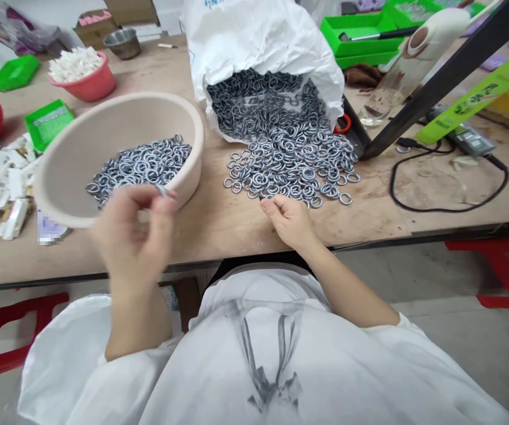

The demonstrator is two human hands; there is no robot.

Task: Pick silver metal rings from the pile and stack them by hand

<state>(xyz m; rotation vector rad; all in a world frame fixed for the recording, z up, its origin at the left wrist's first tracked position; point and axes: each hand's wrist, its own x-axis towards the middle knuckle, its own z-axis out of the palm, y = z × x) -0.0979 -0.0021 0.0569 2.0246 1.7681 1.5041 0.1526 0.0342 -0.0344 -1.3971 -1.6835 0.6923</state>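
Note:
My left hand [137,227], smeared by motion, is raised over the front rim of a beige plastic basin [71,165]. Its thumb and forefinger pinch what looks like a grey ring [162,190]. Inside the basin lies a heap of grey metal rings [148,162]. My right hand [290,221] is closed at the front edge of a loose pile of the same rings [294,162] on the table. A small dark bit shows at its thumb tip, too little to name. The pile spills from the mouth of a white sack [258,41] lying on its side.
Left of the basin are white pieces [15,183], a green tray [51,124] and a red bowl [93,82]. A black slanted post [440,77] stands at the right, near a clear bottle [385,97] and a black cable [449,208]. Green bins [361,35] stand behind.

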